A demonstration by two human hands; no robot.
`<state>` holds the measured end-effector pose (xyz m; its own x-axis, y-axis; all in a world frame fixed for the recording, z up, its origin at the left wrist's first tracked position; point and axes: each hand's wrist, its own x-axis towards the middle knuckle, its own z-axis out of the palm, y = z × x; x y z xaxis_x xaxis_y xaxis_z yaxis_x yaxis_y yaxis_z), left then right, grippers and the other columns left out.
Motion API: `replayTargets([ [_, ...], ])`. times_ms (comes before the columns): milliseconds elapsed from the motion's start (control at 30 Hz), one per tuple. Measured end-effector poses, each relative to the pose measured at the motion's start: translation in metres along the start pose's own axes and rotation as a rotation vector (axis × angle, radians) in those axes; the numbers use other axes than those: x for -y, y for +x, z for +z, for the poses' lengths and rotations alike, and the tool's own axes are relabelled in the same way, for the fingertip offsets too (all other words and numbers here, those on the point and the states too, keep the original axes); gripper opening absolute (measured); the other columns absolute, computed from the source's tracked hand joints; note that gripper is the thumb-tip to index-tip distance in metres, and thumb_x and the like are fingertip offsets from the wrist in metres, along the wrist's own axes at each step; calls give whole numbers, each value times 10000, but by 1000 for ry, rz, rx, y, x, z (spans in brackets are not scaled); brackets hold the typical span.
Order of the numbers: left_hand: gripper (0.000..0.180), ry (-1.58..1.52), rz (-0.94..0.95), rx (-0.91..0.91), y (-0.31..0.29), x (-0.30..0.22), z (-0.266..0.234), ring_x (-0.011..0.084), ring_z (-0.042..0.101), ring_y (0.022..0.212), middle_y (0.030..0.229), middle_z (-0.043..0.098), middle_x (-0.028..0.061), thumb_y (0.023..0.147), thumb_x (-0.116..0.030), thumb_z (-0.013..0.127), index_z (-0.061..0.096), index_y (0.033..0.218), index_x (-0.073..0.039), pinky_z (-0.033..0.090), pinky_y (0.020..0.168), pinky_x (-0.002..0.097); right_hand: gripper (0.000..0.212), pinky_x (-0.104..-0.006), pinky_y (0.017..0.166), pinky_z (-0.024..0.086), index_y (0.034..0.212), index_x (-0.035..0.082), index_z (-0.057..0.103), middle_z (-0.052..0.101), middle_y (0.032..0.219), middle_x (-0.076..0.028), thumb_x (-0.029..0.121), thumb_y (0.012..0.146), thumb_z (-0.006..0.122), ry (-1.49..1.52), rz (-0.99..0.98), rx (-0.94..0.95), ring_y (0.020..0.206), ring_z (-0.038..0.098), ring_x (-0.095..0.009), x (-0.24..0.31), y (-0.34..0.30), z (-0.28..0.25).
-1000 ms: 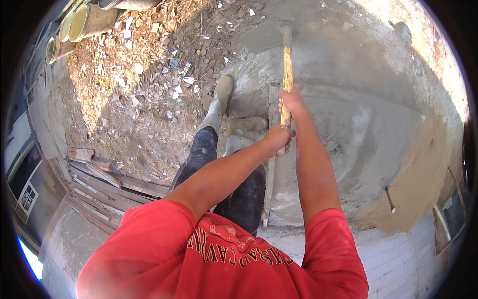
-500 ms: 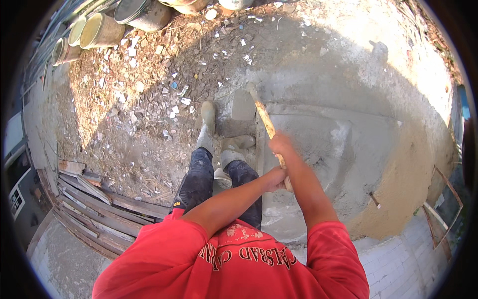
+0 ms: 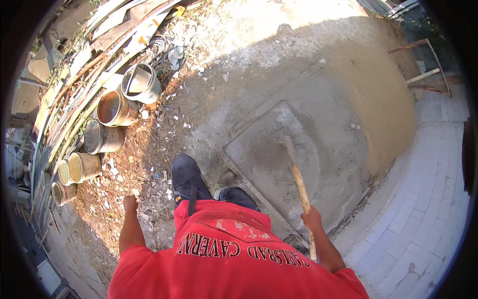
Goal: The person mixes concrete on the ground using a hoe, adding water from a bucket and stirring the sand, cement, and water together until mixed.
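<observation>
My right hand (image 3: 311,218) is wrapped round the lower part of a long wooden handle belonging to a hoe (image 3: 297,179). The hoe's head end rests in a wet grey cement mix (image 3: 331,149), and its blade is hard to make out against the mix. Out to the left, well away from the tool, my left hand (image 3: 130,203) is closed in a fist with nothing visible in it. Thin straight boards (image 3: 266,199) edge the near left side of the mix. A rubber boot (image 3: 225,180) shows beside this edge, partly hidden by my trousers.
Several buckets (image 3: 115,108) stand in a row on the left, beside a pile of long poles and boards (image 3: 74,107). Broken tile bits litter the ground (image 3: 149,172). Tan sand (image 3: 393,119) borders the mix on the right, with pale paving (image 3: 423,199) and a wooden frame (image 3: 420,62) beyond.
My left hand has let go of the handle and swung out left. My right hand keeps hold; the hoe's head has moved from beside my boots into the mix. My body has turned left.
</observation>
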<state>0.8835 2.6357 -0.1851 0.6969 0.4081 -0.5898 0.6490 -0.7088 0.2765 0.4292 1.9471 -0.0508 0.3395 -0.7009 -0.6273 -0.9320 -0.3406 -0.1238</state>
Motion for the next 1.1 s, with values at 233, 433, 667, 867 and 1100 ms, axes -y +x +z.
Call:
replayTargets([
  [233,365,125,210,540,-53,-163,0,183,654,707,945,660,78,925,-289,659,561,1190,-58,503,566,332,307,-455,572,541,956,-93,646,671,749,-211,160,783,657,562,500,-93,627,688,-312,-100,18,155],
  [433,356,129,411,569,-37,-288,-6,176,671,683,934,693,91,941,-258,653,578,1188,-12,509,505,293,344,-456,677,557,1033,-66,667,683,853,-196,185,797,656,1340,846,112,716,682,-331,-119,-8,242],
  [667,295,209,563,715,-58,-361,57,169,651,667,913,678,87,962,-237,626,601,1163,-22,527,540,294,128,-451,496,514,804,-7,608,601,656,-154,120,811,627,1805,1002,23,519,607,-313,-87,-90,342],
  [867,311,742,464,818,-56,-383,105,179,667,690,992,710,61,973,-279,602,620,1195,-62,516,570,304,138,-456,445,492,738,1,598,580,599,-140,113,805,643,1871,1123,-73,475,590,-304,5,-131,323],
  [1100,232,956,565,914,0,-503,167,174,633,669,925,685,67,970,-229,596,598,1141,-71,501,563,292,175,-420,523,492,735,-22,663,632,627,-132,149,768,675,1694,1224,-279,552,635,-263,148,-129,312],
])
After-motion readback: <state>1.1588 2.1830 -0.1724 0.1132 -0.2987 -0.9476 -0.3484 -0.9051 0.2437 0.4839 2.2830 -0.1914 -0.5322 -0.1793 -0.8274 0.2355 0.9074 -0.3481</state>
